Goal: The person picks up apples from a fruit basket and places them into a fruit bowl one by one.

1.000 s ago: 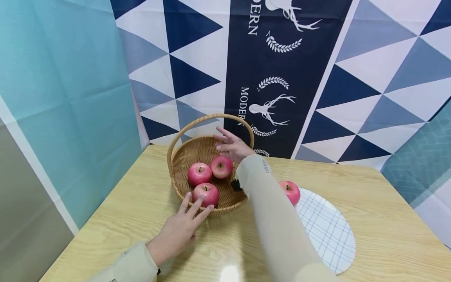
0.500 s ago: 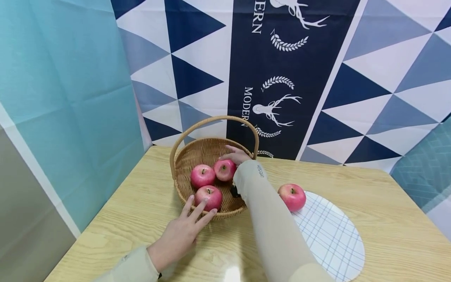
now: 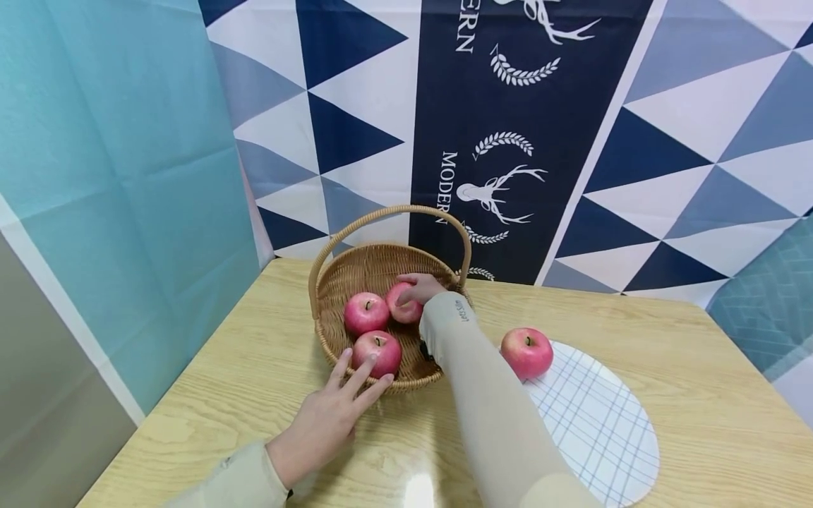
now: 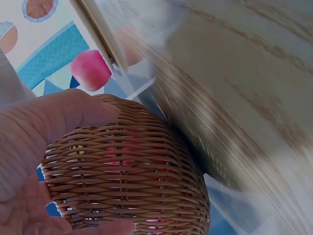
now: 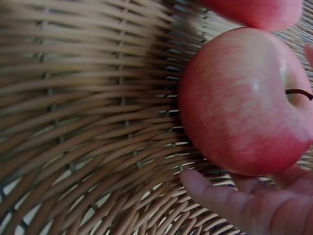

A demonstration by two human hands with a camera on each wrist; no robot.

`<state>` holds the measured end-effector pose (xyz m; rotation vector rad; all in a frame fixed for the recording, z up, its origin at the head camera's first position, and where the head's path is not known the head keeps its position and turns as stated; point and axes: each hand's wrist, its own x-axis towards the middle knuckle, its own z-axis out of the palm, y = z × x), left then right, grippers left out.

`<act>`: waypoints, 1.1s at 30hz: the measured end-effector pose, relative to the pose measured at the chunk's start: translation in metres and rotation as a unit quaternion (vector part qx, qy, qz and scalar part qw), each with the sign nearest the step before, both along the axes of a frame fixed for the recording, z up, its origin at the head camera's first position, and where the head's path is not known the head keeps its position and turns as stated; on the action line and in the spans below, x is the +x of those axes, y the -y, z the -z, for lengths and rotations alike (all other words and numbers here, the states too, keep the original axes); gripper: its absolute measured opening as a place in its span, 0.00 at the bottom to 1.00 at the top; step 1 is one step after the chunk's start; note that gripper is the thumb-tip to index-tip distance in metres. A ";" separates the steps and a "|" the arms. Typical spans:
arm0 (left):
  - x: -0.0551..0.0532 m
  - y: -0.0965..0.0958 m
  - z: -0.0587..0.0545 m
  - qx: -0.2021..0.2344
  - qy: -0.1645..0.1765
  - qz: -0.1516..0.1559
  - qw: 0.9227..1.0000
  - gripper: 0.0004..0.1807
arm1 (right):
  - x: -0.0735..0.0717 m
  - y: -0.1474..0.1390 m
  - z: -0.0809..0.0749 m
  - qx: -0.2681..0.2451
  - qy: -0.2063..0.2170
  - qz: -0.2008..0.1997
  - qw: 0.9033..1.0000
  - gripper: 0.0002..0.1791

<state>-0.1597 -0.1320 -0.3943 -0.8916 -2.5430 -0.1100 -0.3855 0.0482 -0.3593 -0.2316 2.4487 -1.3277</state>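
Observation:
A wicker basket (image 3: 365,262) with an arched handle holds three red apples. My right hand (image 3: 422,288) reaches inside it, fingers curled around the back right apple (image 3: 408,314). In the right wrist view, fingertips lie along the lower side of that apple (image 5: 239,103). My left hand (image 3: 320,427) holds the basket's near rim: its fingers spread over the edge by the front apple (image 3: 378,351), while its thumb (image 4: 80,110) lies against the outer wicker wall (image 4: 132,181). The third apple (image 3: 366,312) sits at the back left of the basket.
On the wooden table (image 3: 254,360), right of the basket, another apple (image 3: 527,351) stands at the edge of a round checked placemat (image 3: 600,423). My right forearm (image 3: 492,409) crosses in front of it. A patterned cloth (image 3: 356,134) hangs behind the table.
My right hand has come down from above the back right apple, and its fingers have closed around it. The left hand stays at the basket's rim. The head view has shifted slightly.

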 end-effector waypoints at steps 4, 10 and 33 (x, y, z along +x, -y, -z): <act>0.002 -0.001 0.001 -0.002 -0.001 -0.007 1.000 0.42 | 0.001 0.004 0.007 0.023 0.011 0.005 1.000 0.43; 0.004 -0.003 0.004 0.001 -0.035 -0.008 0.999 0.42 | 0.010 0.006 0.004 0.115 0.030 -0.027 0.993 0.57; 0.012 -0.007 0.016 -0.001 -0.100 -0.011 0.995 0.43 | 0.020 -0.019 -0.044 0.220 -0.112 -0.114 0.962 0.45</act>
